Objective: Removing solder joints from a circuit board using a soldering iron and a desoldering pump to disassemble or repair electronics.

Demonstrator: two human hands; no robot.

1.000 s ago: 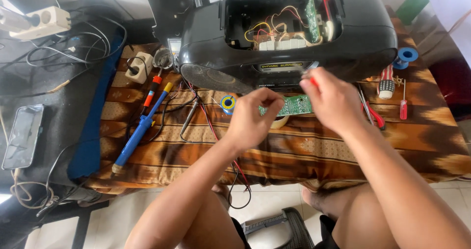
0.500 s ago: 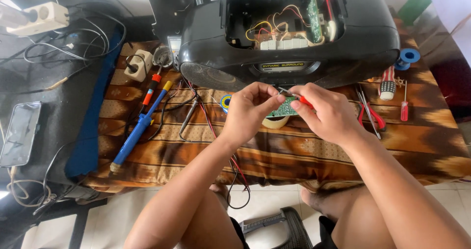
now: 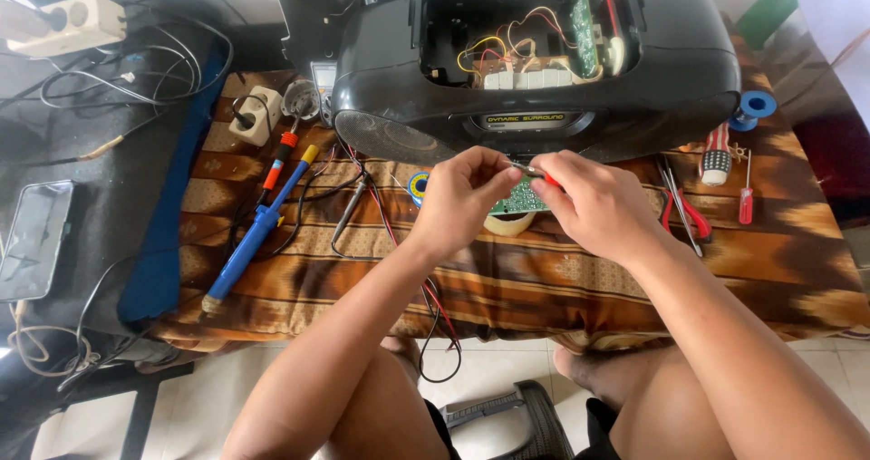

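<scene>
A small green printed circuit board (image 3: 518, 199) is being held just above the middle of the brown patterned cloth-covered table (image 3: 562, 288), close to its far edge, its long axis running roughly left to right and its face turned up toward the camera. The left hand (image 3: 462, 199) is pinching at the board's left end with thumb and forefinger closed, while the right hand (image 3: 594, 204) is gripping a slim red-handled tool (image 3: 544, 177) whose metal tip is pointing left toward the left hand's fingertips; how the board itself is being supported is hidden by the hands. Under the board a pale roll of tape (image 3: 509, 224) is lying on the cloth. Just behind, a black portable stereo with its top opened (image 3: 544, 61) is showing coloured wires. Toward the left edge a blue soldering iron (image 3: 254, 238) is lying diagonally, and toward the right edge red-handled pliers (image 3: 684, 208) and a small red screwdriver (image 3: 745, 193) are resting.
</scene>
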